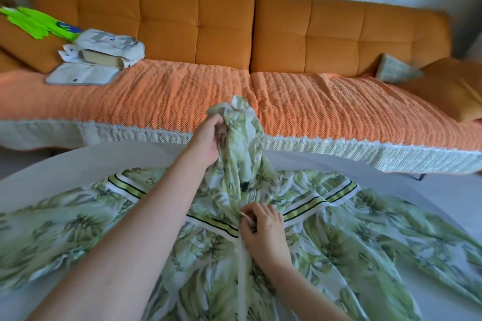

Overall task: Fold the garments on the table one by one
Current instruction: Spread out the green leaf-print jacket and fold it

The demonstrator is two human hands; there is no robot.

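Note:
A thin green leaf-print jacket (339,237) with striped yellow and black bands lies spread front-up on the white round table (65,172), sleeves out to both sides. My left hand (208,138) grips the jacket's hood (242,133) and holds it lifted above the table's far edge. Near the collar, my right hand (263,227) pinches the white front placket at the jacket's centre.
An orange sofa (287,28) with a textured orange cover (182,91) stands just beyond the table. On its left seat sit folded pale garments (104,47) and a bright green item (34,21). Cushions (443,86) lie at its right end.

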